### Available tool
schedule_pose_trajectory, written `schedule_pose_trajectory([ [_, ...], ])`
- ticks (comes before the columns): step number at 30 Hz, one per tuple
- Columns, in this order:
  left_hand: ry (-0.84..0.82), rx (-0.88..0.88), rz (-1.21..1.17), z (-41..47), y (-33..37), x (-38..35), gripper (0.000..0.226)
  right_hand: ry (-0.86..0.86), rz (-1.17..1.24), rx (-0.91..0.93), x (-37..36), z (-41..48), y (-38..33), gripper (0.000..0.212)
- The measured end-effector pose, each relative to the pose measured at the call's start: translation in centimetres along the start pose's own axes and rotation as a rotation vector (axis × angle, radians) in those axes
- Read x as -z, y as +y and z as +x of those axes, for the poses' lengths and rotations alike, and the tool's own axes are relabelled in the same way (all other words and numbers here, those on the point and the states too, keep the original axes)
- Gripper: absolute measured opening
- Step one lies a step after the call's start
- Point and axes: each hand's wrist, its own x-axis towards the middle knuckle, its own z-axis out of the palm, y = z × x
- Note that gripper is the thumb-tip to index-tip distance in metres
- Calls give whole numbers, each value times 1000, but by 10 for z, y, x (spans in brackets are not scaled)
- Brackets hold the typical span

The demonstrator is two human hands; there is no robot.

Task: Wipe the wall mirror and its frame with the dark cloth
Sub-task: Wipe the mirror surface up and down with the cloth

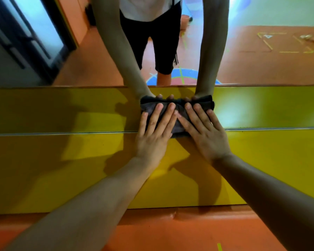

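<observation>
2 open hands are all that pin the cloth, so read them from the left. Your left hand (153, 131) lies flat with its fingers straight and a little spread, pressing the left part of the cloth (179, 131). The cloth is a dark folded pad lying on the yellow band (62, 113) under the mirror (261, 60). Its far edge touches the glass, where it meets its own reflection. Its near edge lies just over the thin seam (62, 133) that crosses the band. Your right hand (205, 131) lies the same way on the right part, fingers straight, its first finger touching the left hand's or nearly so. Neither hand curls round anything.

Expect the cloth to be light, soft and limp. It will likely bunch or unfold if you push from 1 corner, so set both palms over its middle and drive it with flat pressure. It should glide easily on the glass and on the glossy yellow band, which I take to be the frame. The glass is the fragile part, so press evenly, not with your fingertips. To lift the cloth, pinch through all the folds at the near edge.
</observation>
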Motion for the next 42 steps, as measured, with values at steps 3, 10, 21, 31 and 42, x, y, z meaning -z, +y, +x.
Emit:
schedule_pose_trajectory([
  [3,-46,15,-81,9,1,16,75,-12,42,-24,9,5,3,60],
  [10,-7,50,-94,69,-2,63,72,95,53,-8,57,50,49,65],
  [21,254,-86,48,237,-48,207,73,260,-11,-15,189,183,157,63],
  [31,446,4,107,388,-67,347,62,410,-63,-40,325,315,257,57],
  [42,568,15,223,512,-96,463,65,587,-116,-54,430,419,331,56],
])
